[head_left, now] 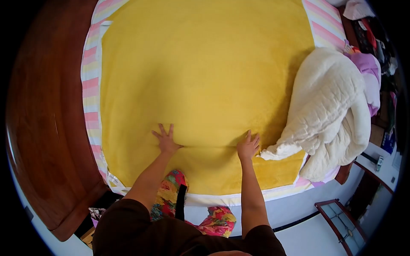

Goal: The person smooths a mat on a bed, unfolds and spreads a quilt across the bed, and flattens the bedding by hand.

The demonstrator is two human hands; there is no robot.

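A large yellow blanket (205, 77) lies spread over the bed, on top of a pink, yellow and white striped sheet (90, 87). My left hand (167, 141) presses down on it with the fingers spread. Further right, my right hand (248, 147) also rests on the blanket, palm down and fingers stretched out. A shallow crease runs across the fabric between the two hands. Close to my right hand is the tip of a bunched cream quilt (329, 98), heaped on the bed's right side. Neither hand holds anything.
A dark brown wooden headboard (47, 115) stands along the left. Purple bedding (368, 68) lies behind the cream quilt. Various items crowd the far right, beside a white surface (380, 160). A framed glass panel (341, 226) is at the lower right. One of my knees (173, 183) touches the bed's near edge.
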